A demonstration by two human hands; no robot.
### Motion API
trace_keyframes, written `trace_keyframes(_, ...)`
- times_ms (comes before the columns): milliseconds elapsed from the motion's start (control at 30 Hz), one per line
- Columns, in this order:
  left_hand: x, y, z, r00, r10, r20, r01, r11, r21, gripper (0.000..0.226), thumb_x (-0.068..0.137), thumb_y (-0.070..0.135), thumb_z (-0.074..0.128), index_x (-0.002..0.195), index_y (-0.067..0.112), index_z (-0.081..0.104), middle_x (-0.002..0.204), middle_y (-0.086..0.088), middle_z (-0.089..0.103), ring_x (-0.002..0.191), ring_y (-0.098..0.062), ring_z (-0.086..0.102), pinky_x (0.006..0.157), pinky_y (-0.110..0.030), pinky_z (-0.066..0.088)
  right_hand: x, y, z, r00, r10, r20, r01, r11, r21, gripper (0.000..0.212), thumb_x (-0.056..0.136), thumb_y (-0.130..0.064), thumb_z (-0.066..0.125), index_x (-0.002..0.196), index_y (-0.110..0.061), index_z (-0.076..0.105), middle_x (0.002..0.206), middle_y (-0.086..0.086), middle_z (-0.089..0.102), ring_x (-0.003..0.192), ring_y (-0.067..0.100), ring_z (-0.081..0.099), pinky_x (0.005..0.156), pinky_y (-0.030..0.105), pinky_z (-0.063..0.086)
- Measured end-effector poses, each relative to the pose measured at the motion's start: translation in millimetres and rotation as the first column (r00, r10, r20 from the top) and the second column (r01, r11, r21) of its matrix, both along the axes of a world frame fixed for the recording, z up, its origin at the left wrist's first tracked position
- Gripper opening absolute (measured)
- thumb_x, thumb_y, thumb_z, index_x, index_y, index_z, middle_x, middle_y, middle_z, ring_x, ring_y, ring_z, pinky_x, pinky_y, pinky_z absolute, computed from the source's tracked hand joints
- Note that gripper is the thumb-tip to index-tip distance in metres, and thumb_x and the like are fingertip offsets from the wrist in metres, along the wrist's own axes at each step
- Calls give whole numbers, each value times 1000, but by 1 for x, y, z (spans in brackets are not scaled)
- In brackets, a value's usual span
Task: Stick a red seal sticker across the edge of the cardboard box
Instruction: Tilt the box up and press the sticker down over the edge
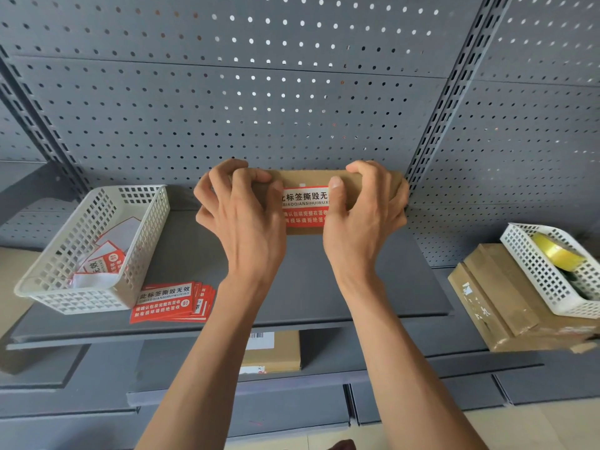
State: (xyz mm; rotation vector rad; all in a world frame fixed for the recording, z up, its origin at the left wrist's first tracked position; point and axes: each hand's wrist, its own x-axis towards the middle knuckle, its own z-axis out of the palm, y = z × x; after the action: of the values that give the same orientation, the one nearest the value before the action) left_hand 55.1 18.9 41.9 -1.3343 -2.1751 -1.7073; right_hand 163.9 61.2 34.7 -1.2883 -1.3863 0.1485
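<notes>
The cardboard box [311, 180] sits at the back of the grey shelf [201, 254], close against the perforated back panel [259, 92], with its long axis running left to right across the view and its long front face turned toward the person. A red seal sticker [305, 206] lies across the box's upper front edge, its white band with black characters on the top part and its red band with white characters running down the front face; the lettering reads upright from the person's side. The left hand [240, 216] grips the left end of the box, its fingers [227, 180] curled over the top edge and clamped on the cardboard, the thumb reaching in to the sticker's left margin. The right hand [363, 216] mirrors it on the right end, fingers hooked over the top and closed on the box, the thumb [336, 190] pressing flat on the sticker's right side. Both forearms reach up and forward from the bottom of the view, nearly parallel, wrists bent slightly back. To the left on the shelf a white basket [97, 251] holds loose backing papers, and a fanned stack of red stickers [172, 302] lies just beside it. At far right, another white basket [552, 271] with a yellow tape roll [556, 251] rests on flat cardboard boxes [496, 297].
</notes>
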Motion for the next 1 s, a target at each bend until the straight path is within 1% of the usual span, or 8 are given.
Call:
trace_keyframes(200, 0, -2, -1, 999, 6, -32, -6, 1000, -6, 6, 94, 23, 56, 99, 22, 60, 130, 7, 47, 130, -24, 31, 95, -43, 27, 1, 0, 0, 1000, 0, -4, 0, 1000, -10, 22, 93, -24, 58, 115, -25, 60, 127, -13, 60, 137, 31, 38, 98, 57, 37)
trace_keyframes(367, 1, -3, 0, 1000, -3, -31, 3, 1000, -2, 8, 95, 26, 53, 99, 22, 60, 131, 6, 46, 131, -24, 31, 96, -44, 27, 1, -1, 1, 999, -10, -46, 11, 1000, 25, 22, 94, -15, 56, 113, -24, 62, 123, -15, 57, 135, 30, 41, 97, 58, 38)
trace_keyframes(467, 2, -3, 0, 999, -10, -38, 9, 1000, -26, 26, 92, 49, 59, 100, 25, 60, 132, 6, 46, 132, -25, 31, 99, -47, 30, 1, -1, 1, 999, -4, -51, 5, 1000, 11, 18, 97, -32, 56, 113, -25, 61, 125, -16, 60, 136, 29, 40, 99, 55, 37)
trace_keyframes(567, 3, -3, 1, 996, 7, -90, -11, 999, -48, 48, 83, 67, 63, 103, 24, 59, 131, 4, 47, 132, -26, 33, 97, -49, 33, 0, -2, 2, 999, 16, 46, -15, 1000, -16, 46, 88, -60, 60, 118, -25, 58, 128, -18, 58, 138, 31, 36, 96, 44, 31)
trace_keyframes(633, 3, -2, 0, 994, 8, -108, -14, 999, -50, 55, 79, 71, 64, 104, 23, 59, 132, 4, 46, 133, -26, 32, 97, -49, 33, 1, -2, 1, 994, 1, 107, 0, 1000, -13, 57, 82, -66, 63, 120, -24, 56, 131, -17, 56, 138, 34, 35, 94, 44, 32)
trace_keyframes(733, 1, -1, -2, 991, 15, -130, -22, 998, -54, 51, 78, 66, 69, 105, 24, 58, 133, 4, 46, 132, -26, 32, 96, -50, 34, 3, -2, 0, 993, 7, 119, -6, 1000, -9, 57, 83, -65, 66, 121, -24, 56, 133, -16, 56, 137, 34, 36, 93, 45, 33)
trace_keyframes(900, -3, -3, -3, 993, -6, -116, 1, 999, -50, 37, 83, 52, 69, 107, 25, 60, 135, 4, 46, 133, -27, 32, 96, -46, 32, 6, -1, -1, 998, 49, 30, -49, 999, -1, 38, 88, -46, 69, 118, -24, 60, 131, -16, 58, 136, 31, 39, 94, 47, 35)
trace_keyframes(1000, -7, -4, -5, 994, -53, -91, 49, 998, -45, 26, 88, 42, 67, 108, 25, 62, 137, 6, 44, 136, -25, 28, 98, -42, 26, 8, 0, -1, 998, 68, 0, -68, 998, -16, 32, 89, -39, 68, 118, -26, 61, 132, -16, 58, 137, 30, 38, 98, 47, 35)
